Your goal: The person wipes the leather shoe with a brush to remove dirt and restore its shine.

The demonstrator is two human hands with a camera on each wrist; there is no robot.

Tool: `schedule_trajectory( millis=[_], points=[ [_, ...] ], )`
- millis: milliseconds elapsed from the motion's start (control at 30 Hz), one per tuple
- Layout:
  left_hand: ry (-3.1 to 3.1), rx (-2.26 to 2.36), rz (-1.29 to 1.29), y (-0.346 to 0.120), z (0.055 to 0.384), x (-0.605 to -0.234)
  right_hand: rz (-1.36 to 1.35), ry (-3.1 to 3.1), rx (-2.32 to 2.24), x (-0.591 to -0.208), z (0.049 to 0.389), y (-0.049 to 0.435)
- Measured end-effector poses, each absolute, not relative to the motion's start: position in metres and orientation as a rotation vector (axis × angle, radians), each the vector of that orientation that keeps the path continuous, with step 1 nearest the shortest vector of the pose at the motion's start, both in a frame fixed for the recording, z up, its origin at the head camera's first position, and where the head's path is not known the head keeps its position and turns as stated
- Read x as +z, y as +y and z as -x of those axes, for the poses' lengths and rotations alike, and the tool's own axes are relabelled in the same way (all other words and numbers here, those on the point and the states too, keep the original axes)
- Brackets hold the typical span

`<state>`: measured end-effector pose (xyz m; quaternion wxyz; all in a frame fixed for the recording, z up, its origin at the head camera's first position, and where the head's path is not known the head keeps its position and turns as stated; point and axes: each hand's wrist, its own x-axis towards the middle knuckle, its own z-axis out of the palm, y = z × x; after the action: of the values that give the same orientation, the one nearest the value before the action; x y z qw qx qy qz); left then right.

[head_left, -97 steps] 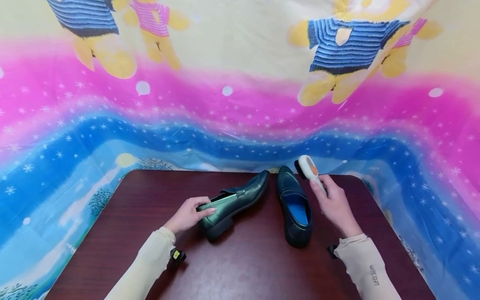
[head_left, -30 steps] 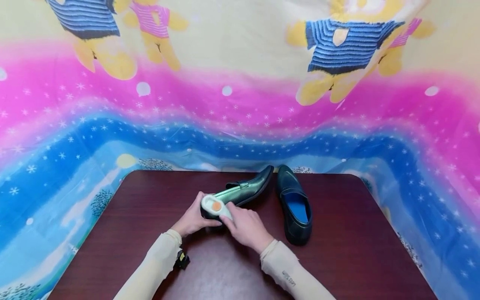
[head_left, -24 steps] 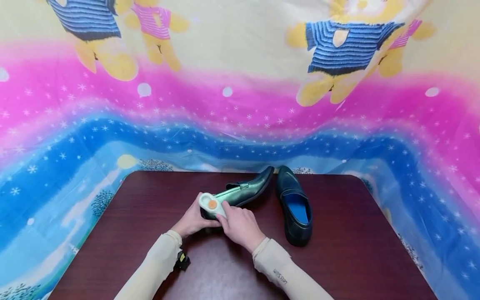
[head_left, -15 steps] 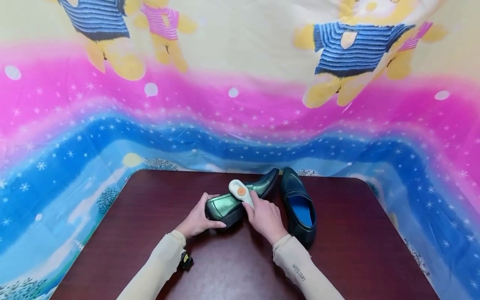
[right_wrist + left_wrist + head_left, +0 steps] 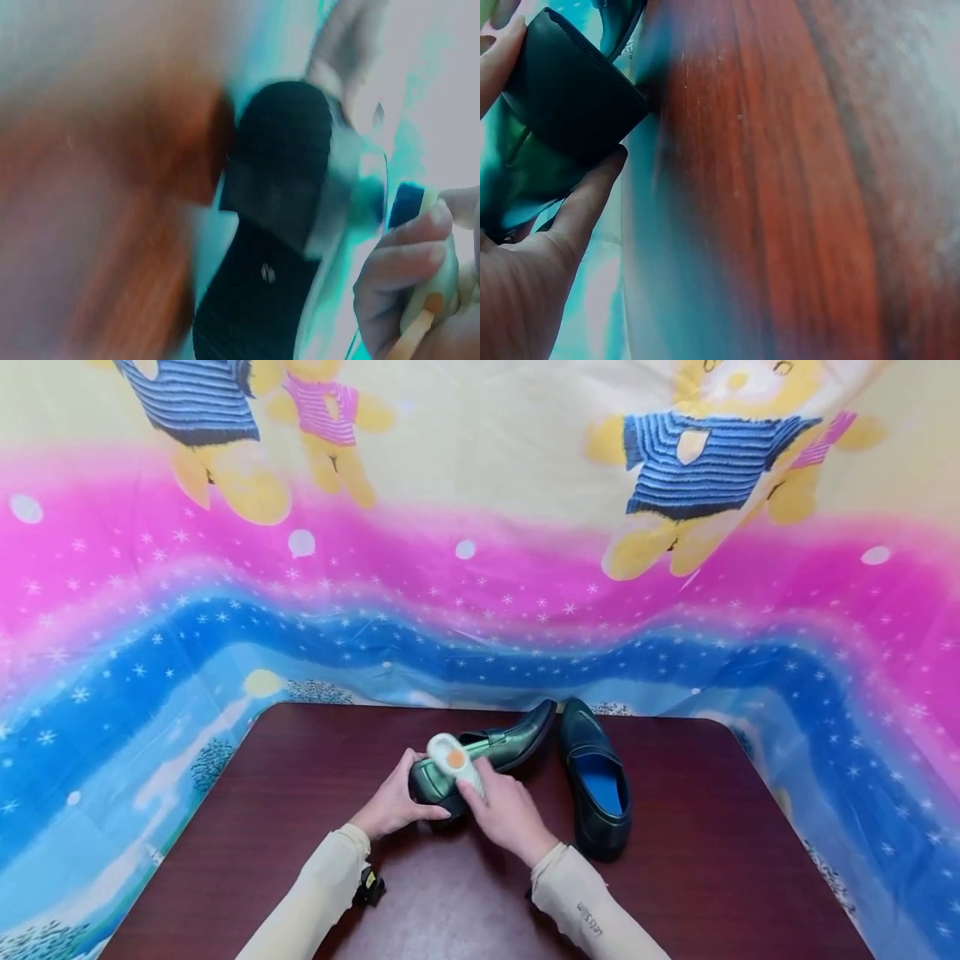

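A dark green loafer (image 5: 517, 742) lies angled on the table, toe pointing to the back right. My left hand (image 5: 393, 800) grips its heel end, thumb at the heel block (image 5: 574, 94) and fingers on the far side. In my right hand (image 5: 506, 810) is a shoe brush (image 5: 445, 752) with a white handle and an orange spot. Its head overlaps the loafer's side near the heel; dark bristles (image 5: 406, 204) face the shoe in the right wrist view, where the loafer's black sole (image 5: 274, 172) shows. The second loafer (image 5: 585, 735) stands upright to the right, blue insole visible.
The dark red wooden table (image 5: 720, 827) has rounded far corners. Behind it and along both sides hangs a printed cloth (image 5: 465, 610) in pink and blue with bears. The loafers' toes are close together near the table's far edge.
The right hand has brought the brush from above the second loafer to the gripped one. It moved along that shoe's side toward the toe, then back to the heel. The left hand keeps its grip.
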<state>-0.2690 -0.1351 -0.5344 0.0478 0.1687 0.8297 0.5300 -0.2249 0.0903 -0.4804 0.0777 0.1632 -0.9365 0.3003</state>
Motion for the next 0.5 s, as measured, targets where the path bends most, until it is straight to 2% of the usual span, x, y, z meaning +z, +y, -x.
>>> schedule_trajectory(
  millis=[167,367,500],
  points=[
    [2.536,1.607,-0.455,-0.137,0.268,-0.534,-0.591,-2.855,0.806,-0.492,0.223,0.084],
    [2.504,1.643,-0.486,-0.137,0.27,-0.535,-0.287,-2.775,0.636,-0.493,0.232,0.108],
    [2.491,1.657,-0.496,-0.138,0.27,-0.534,-0.227,-2.769,0.645,-0.492,0.234,0.12]
  ],
)
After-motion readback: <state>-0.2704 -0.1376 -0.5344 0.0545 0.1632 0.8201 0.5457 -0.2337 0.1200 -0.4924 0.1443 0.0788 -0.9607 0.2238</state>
